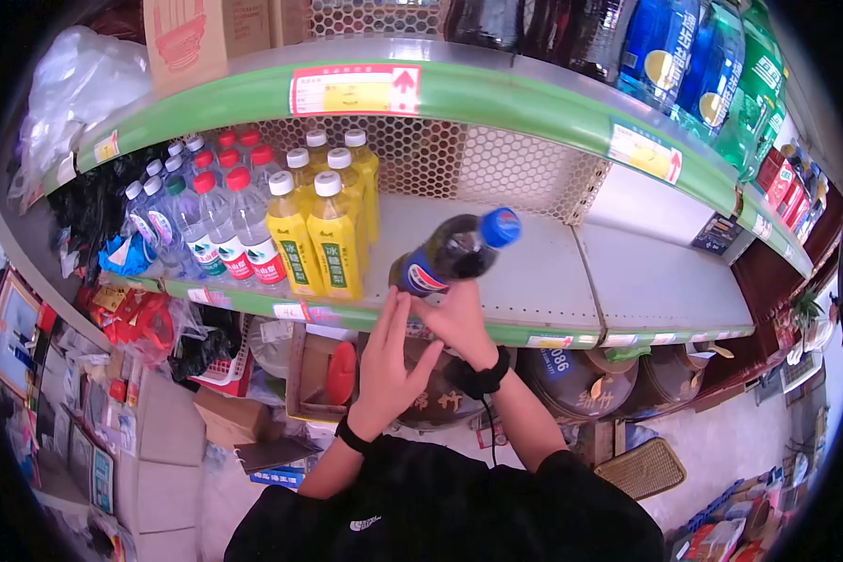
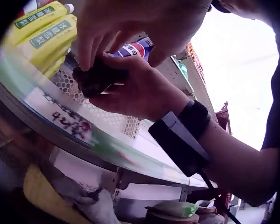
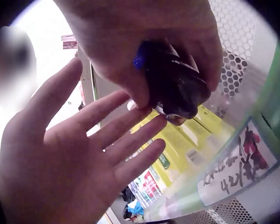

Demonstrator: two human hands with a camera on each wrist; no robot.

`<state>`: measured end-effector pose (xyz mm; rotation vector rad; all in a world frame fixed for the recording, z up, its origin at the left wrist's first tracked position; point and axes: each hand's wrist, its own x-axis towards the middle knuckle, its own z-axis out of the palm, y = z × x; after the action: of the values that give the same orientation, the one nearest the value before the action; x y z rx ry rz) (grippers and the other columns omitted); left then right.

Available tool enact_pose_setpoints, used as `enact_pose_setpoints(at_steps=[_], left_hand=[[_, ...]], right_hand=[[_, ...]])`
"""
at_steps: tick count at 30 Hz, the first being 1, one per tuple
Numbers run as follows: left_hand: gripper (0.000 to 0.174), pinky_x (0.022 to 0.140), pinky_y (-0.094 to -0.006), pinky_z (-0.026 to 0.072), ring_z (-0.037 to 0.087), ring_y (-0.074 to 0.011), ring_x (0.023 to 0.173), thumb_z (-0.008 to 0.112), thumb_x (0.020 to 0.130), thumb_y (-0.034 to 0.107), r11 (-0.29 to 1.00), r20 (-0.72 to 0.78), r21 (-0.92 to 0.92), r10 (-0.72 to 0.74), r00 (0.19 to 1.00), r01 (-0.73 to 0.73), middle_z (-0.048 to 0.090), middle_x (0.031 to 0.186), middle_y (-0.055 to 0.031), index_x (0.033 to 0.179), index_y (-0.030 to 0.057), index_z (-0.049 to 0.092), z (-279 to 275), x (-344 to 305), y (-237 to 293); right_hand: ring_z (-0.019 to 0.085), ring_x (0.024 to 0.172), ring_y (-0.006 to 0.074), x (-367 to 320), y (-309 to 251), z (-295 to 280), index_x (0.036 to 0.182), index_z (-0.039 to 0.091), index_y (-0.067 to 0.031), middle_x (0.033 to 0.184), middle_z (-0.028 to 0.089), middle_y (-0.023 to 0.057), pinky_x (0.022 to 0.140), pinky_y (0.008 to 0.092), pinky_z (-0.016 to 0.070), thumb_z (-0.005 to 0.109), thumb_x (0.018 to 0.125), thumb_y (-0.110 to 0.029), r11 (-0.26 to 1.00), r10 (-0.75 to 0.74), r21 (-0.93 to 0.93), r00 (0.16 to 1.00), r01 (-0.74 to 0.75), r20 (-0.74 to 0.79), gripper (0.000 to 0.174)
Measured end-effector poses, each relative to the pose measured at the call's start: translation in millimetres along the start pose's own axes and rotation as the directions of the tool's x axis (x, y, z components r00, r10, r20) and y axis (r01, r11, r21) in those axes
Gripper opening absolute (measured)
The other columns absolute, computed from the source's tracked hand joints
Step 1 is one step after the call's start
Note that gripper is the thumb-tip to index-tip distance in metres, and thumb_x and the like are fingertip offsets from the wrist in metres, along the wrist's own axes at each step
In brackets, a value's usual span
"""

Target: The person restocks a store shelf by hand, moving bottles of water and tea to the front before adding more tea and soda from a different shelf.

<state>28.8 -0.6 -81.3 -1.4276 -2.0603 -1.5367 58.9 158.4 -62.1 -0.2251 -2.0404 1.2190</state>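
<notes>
A dark cola bottle (image 1: 450, 251) with a blue cap and a Pepsi label is tilted over the middle shelf, its cap pointing up to the right. My right hand (image 1: 464, 323) grips it; in the right wrist view the fingers wrap round the dark bottle (image 3: 175, 84) with its base showing. My left hand (image 1: 393, 370) is spread, its fingertips right at the bottle's lower end; the right wrist view shows that left hand (image 3: 84, 149) with straight fingers. Left of the bottle stand yellow drink bottles (image 1: 332, 244) with white caps.
Red-capped water bottles (image 1: 248, 225) stand farther left on the shelf (image 1: 534, 281). A green-edged upper shelf (image 1: 496, 103) with large soda bottles (image 1: 660, 51) hangs above. Price tags line the front edges. Brown jars (image 1: 581, 384) and a cardboard box (image 1: 229, 417) sit below.
</notes>
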Motion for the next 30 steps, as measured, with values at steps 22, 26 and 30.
enact_pose_setpoints(at_steps=[22, 26, 30], left_hand=[[0.058, 0.087, -0.0353, 0.0559, 0.068, -0.0253, 0.103, 0.076, 0.089, 0.014, 0.948, 0.047, -0.284, -0.137, 0.99, 0.144, 0.048, 0.155, -0.0213, 0.142, -0.0006, 0.057, -24, -11, -68], [0.05, 0.086, -0.0333, 0.0562, 0.069, -0.0226, 0.099, 0.074, 0.088, 0.01, 0.917, 0.08, -0.344, -0.185, 0.979, 0.202, 0.051, 0.153, -0.0196, 0.135, -0.0019, 0.062, -28, -10, -69], [0.037, 0.084, -0.0321, 0.0557, 0.069, -0.0208, 0.094, 0.07, 0.088, -0.001, 0.89, 0.033, -0.415, -0.192, 0.981, 0.188, 0.062, 0.139, -0.0177, 0.125, -0.0024, 0.067, -29, -16, -62]], right_hand=[[0.071, 0.098, 0.0434, 14, 10, 42, 0.137, 0.046, 0.0029, 0.107, 0.071, 0.0268, 0.082, 0.0458, 0.0565, 0.082, 0.084, -0.025, 0.979, 0.126, -0.178, 0.977, -0.095, 0.172, 0.07], [0.067, 0.106, 0.0457, 15, 14, 39, 0.14, 0.045, 0.0042, 0.116, 0.068, 0.0287, 0.09, 0.0471, 0.0543, 0.082, 0.083, -0.022, 0.972, 0.165, -0.2, 0.96, -0.12, 0.228, 0.074], [0.065, 0.11, 0.0445, 15, 9, 32, 0.137, 0.048, 0.0062, 0.119, 0.066, 0.0304, 0.095, 0.0468, 0.0525, 0.079, 0.086, -0.024, 0.92, 0.068, -0.39, 0.965, 0.038, 0.253, 0.067]])
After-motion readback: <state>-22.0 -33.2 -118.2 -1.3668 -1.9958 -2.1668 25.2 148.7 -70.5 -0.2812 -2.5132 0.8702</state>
